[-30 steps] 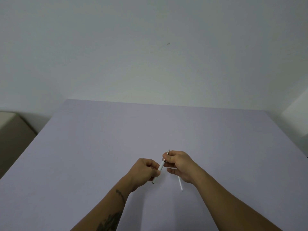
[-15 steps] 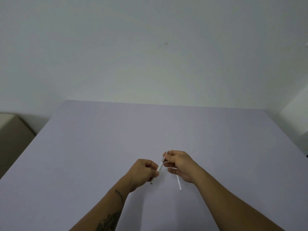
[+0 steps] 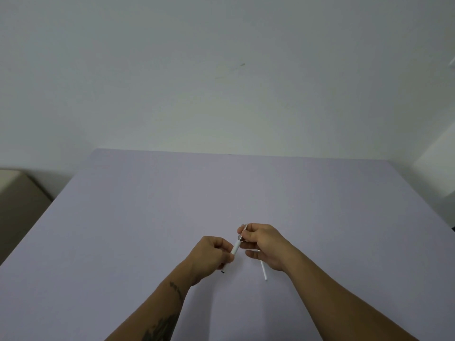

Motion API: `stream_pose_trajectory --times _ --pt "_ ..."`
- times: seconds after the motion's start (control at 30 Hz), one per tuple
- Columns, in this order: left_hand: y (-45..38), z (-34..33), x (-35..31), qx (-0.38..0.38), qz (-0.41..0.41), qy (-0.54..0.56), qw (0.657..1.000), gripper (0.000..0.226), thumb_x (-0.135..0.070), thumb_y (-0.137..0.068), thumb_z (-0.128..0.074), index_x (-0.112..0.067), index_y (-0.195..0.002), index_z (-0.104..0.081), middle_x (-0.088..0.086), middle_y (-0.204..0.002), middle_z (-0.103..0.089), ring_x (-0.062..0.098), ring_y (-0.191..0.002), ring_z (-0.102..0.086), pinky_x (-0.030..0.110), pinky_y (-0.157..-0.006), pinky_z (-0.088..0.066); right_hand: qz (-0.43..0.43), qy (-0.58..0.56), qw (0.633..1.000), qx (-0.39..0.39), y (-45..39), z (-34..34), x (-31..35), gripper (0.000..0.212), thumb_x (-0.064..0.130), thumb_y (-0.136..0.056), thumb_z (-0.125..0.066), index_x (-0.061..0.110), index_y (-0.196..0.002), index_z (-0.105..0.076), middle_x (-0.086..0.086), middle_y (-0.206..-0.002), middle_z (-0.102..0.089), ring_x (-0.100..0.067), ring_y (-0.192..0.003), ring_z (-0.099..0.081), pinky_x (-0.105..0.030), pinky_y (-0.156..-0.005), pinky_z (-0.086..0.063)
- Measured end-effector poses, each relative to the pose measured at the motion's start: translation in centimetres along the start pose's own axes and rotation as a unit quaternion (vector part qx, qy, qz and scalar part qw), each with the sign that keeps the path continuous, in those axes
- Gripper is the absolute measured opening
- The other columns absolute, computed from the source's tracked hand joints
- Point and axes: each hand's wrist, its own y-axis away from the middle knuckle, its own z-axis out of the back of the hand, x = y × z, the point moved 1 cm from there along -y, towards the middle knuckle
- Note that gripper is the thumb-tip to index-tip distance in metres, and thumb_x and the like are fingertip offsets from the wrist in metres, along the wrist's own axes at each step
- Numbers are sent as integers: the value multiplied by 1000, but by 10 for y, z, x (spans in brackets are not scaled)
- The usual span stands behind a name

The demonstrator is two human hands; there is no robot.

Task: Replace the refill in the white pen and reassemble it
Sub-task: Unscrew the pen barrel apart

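Observation:
The white pen (image 3: 236, 246) is held slanted above the lilac table (image 3: 147, 217), between both hands. My left hand (image 3: 211, 255) grips the pen's lower barrel, and the barrel's dark end pokes out below the fist. My right hand (image 3: 264, 244) pinches the pen's upper end, where a thin silvery tip sticks out past the fingers. A second thin white stick, a loose refill (image 3: 263, 269), lies slanted under my right hand, partly hidden by the palm. Whether it rests on the table or hangs from the fingers is unclear.
A plain pale wall (image 3: 221, 82) rises behind the table's far edge. A beige piece of furniture (image 3: 17, 200) stands off the table's left side. The table's right edge runs near a white corner (image 3: 438, 163).
Both hands stay in nearly the same place. The hands have drawn slightly apart, so a little more of the white barrel shows between them.

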Motion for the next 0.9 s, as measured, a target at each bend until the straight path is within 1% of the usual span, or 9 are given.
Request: stream_pose_trajectory --times 0.1,0.23,0.37,0.47,0.57,0.67,0.77,0.83,0.9 --pt "1 -1 1 -1 2 2 1000 12 -3 -84 -67 -13 -82 -74 5 -76 -65 21 -74 -61 35 -78 -58 -4 -5 1000 9 1 1 -1 18 15 -98 -57 14 -108 -72 -4 -98 -71 -20 -91 -67 -35 -83 -54" --pt "1 -2 1 -4 4 -2 1000 15 -3 -85 -66 -15 -80 -73 4 -74 -64 21 -74 -60 35 -79 -58 -16 -6 1000 3 -1 0 -5 17 29 -95 -63 13 -96 -70 -2 -90 -70 -19 -86 -67 -35 -81 -54" --pt "1 -1 2 -4 4 -7 1000 13 -4 -84 -67 -15 -82 -74 3 -75 -64 20 -73 -60 34 -78 -58 -2 3 1000 -19 -2 -1 -6 16 25 -96 -62 12 -92 -70 -3 -92 -71 -17 -87 -67 -34 -81 -54" --pt "1 -1 4 -6 6 -10 1000 12 -5 -84 -68 -14 -81 -75 3 -74 -64 20 -73 -60 36 -78 -58 -4 4 1000 -20 0 -1 -4 17 19 -97 -59 10 -101 -73 -3 -96 -72 -17 -88 -67 -35 -84 -55" --pt "1 -1 6 -9 8 -13 1000 10 -5 -83 -68 -13 -82 -75 4 -75 -65 20 -72 -60 36 -78 -58 -9 2 1000 -12 2 0 -4 19 12 -98 -56 13 -106 -73 -3 -97 -72 -19 -90 -67 -37 -88 -55" --pt "1 -1 6 -12 6 -13 1000 11 -5 -84 -67 -13 -82 -74 5 -76 -65 20 -73 -60 34 -76 -57 -20 -2 1000 -2 2 -1 -7 15 18 -96 -61 14 -105 -71 -3 -96 -71 -20 -89 -66 -36 -84 -54" --pt "0 -1 5 -11 4 -16 1000 14 -5 -84 -67 -17 -78 -74 3 -75 -65 20 -73 -59 32 -75 -55 -19 1 1000 -10 1 -2 -10 15 26 -96 -62 13 -95 -71 -3 -94 -70 -19 -88 -66 -35 -81 -54" --pt "0 -1 5 -9 3 -15 1000 15 -5 -83 -68 -18 -77 -74 3 -74 -66 19 -72 -59 32 -74 -55 -11 7 1000 -18 1 -3 -10 14 24 -97 -61 15 -93 -71 -3 -94 -71 -18 -86 -66 -34 -80 -54" --pt "1 -1 7 -7 4 -18 1000 15 -5 -83 -68 -18 -78 -74 2 -73 -66 18 -71 -59 32 -74 -54 -9 10 1000 -22 2 -2 -9 16 18 -98 -57 14 -98 -73 -2 -95 -72 -18 -86 -66 -34 -80 -54"
